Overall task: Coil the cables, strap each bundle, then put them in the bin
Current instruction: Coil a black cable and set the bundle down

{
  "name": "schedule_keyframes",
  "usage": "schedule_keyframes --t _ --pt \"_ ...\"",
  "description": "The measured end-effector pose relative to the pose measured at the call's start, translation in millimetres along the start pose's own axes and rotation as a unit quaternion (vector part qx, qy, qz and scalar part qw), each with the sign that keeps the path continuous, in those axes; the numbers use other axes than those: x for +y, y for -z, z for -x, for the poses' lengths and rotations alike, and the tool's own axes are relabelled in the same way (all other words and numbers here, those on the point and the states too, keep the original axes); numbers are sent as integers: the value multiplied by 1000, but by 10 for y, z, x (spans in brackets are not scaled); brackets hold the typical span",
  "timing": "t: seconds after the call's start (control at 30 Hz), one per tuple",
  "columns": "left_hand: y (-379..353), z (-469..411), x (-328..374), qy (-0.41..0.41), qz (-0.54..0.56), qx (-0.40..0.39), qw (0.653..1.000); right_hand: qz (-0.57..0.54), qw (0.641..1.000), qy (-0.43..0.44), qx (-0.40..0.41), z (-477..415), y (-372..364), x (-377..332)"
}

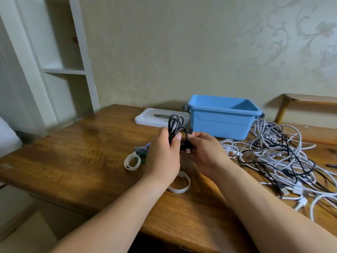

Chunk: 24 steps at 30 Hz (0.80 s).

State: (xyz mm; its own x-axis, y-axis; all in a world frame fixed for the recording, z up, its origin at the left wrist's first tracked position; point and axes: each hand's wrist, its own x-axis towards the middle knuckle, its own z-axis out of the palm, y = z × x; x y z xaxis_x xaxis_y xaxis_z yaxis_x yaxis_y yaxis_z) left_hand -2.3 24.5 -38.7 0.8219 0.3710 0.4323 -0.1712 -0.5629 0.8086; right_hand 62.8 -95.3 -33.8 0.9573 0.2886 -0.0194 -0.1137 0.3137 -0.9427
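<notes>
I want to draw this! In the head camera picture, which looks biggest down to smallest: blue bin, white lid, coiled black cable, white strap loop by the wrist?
1. blue bin
2. white lid
3. coiled black cable and white strap loop: too alike; the loop is nearer the camera.

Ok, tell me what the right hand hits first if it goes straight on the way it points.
The right hand points leftward, so it would meet the left hand first, right where that hand grips the coiled black cable. They look almost touching, though depth is hard to judge.
</notes>
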Motion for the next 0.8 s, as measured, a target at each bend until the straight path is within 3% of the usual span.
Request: schedule_keyframes --t 0.33,0.5,0.67,0.8 --pt "12 -115 28 -1 -67 -17 998 -32 999 -3 -33 69 4 2" --pt "228 -166 -105 -24 -109 -12 994 15 997 44 53 0 187 -98" --pt "300 -132 -137 -43 -174 -33 983 38 996 54 65 21 245 -147" --pt "309 -22 65 -2 -111 -39 993 38 994 64 82 2 267 -164"
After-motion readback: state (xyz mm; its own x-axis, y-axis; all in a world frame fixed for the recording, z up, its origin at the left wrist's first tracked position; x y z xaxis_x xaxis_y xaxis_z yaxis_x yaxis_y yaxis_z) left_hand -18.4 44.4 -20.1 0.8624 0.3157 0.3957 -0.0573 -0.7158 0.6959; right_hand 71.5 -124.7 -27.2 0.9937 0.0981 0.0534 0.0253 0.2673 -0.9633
